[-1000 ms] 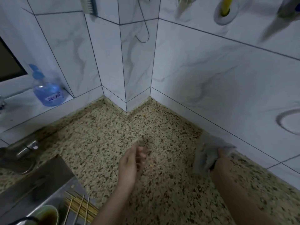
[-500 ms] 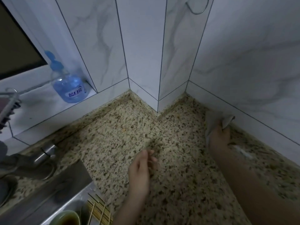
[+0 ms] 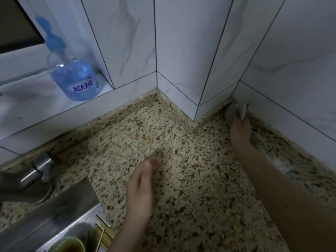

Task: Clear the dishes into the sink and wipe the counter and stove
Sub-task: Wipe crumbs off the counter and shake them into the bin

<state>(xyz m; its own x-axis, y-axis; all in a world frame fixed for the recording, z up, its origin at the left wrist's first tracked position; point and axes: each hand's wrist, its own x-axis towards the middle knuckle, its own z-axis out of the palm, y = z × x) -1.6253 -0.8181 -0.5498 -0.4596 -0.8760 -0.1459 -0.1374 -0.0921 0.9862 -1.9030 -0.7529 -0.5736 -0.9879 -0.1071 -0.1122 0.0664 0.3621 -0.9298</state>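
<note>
Broadly: speckled worktop [image 3: 190,179] fills view below tiled wall [image 3: 190,42]. Sink [image 3: 45,228] at lower left, green cup [image 3: 67,244] and chopsticks [image 3: 103,233] inside. Right hand [image 3: 240,130], grip closed on grey cloth [image 3: 236,110], presses it into wall corner. Left hand [image 3: 141,188] hovers loosely curled, holding nothing.

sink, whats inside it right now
In the sink: a green cup holding dark liquid, and a bundle of wooden skewers against its right wall. The rest of the basin lies beyond the picture's edge.
</note>
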